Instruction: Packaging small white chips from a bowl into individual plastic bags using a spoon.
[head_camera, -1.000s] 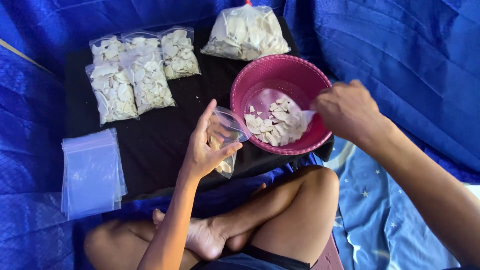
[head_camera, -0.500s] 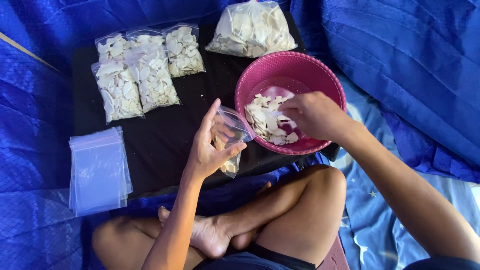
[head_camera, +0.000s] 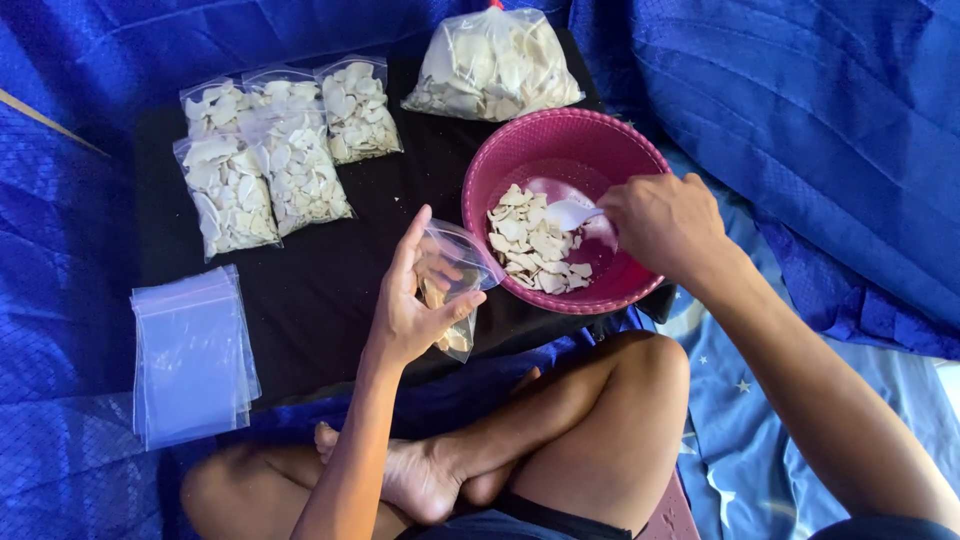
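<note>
Down over the black cloth (head_camera: 330, 290), the left hand (head_camera: 415, 305) is raised with its fingers spread upward and its thumb pinching a small clear zip bag (head_camera: 455, 285), holding the bag's mouth open just beside the near-left rim of the pink plastic bowl (head_camera: 520, 150). A few pale chips sit in the bag's bottom. The right hand (head_camera: 665, 225) reaches in from the bowl's right side, forearm slanting down from the lower right, fingers curled closed around the handle of a white plastic spoon (head_camera: 570, 213) whose scoop lies inside the bowl, above the heap of pale dried chips (head_camera: 535, 250).

Beyond the bowl, at its far side, rests a large clear bag of chips (head_camera: 495, 65). Well to the bowl's left lie four filled zip bags (head_camera: 280, 160), overlapping one another. Nearer, left of the bowl and at the cloth's edge, is a stack of empty zip bags (head_camera: 190, 360). The cloth is spread on a blue tarpaulin (head_camera: 800, 110) that covers the floor all around. The person's crossed bare legs (head_camera: 520, 440) lie just below the bowl.
</note>
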